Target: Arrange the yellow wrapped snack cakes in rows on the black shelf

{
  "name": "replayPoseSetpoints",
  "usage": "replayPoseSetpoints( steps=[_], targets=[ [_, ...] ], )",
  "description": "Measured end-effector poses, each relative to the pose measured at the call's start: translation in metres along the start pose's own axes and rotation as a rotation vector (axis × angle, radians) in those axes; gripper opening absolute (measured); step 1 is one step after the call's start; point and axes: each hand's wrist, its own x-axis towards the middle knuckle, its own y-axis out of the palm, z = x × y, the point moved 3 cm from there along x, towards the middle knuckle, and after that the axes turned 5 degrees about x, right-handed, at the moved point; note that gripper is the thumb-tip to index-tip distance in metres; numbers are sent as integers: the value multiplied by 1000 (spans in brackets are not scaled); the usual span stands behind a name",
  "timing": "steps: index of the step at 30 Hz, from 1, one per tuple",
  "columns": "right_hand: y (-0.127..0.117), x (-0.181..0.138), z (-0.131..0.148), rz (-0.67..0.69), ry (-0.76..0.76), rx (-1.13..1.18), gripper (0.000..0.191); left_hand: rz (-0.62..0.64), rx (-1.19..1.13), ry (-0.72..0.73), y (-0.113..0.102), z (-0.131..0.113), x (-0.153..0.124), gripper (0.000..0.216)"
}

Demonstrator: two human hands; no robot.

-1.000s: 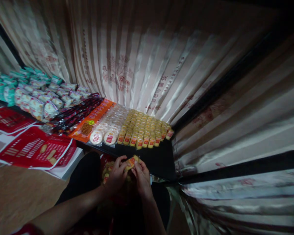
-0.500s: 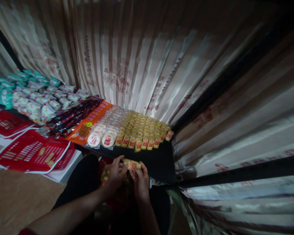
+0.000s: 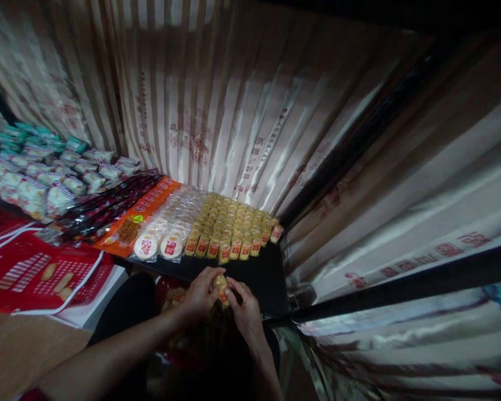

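Left hand (image 3: 200, 295) and right hand (image 3: 244, 309) together pinch one small yellow snack pack (image 3: 222, 288) above the near edge of the black desk (image 3: 271, 278). Yellow snack rows (image 3: 229, 228) are mostly filled; near right space is bare.

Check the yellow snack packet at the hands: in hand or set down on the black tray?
In hand. The yellow snack packet is pinched between the left hand and right hand, short of the packet rows on the black tray.
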Motion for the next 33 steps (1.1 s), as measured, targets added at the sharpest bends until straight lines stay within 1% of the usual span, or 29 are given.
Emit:
replayPoseSetpoints(
  steps=[3, 7, 10, 13, 15, 17, 20, 25, 29, 33],
  targets=[
    [-7, 2, -4, -14, -31, -51, 32, -2, 31, 30, 11, -6, 8, 48],
    [-18, 8, -19, -78, -19, 15, 35, -18, 12, 40, 27, -13, 20, 51],
    [-31, 17, -36, -203, 50, 146, 39, -60, -45, 71, 41, -20, 28, 53],
    [-47, 30, -54, -371, 157, 218, 48, -70, 5, 103, 57, -26, 35, 54],
    [-59, 41, -64, -478, 193, 202, 53, -25, 98, 130, 70, -31, 39, 55],
    [-70, 54, -71, -560, 196, 158, 57, 48, 173, 150, 84, -37, 46, 56],
    [-83, 73, -79, -633, 187, 74, 61, 150, 217, 129, 102, -45, 60, 59],
    [-95, 102, -89, -683, 158, -27, 60, 280, 225, -7, 122, -55, 89, 62],
    [-96, 123, -102, -659, 134, -52, 59, 286, 223, -61, 131, -54, 103, 62],
    [-92, 139, -118, -603, 103, -17, 58, 265, 235, -72, 136, -43, 106, 61]
  ],
)
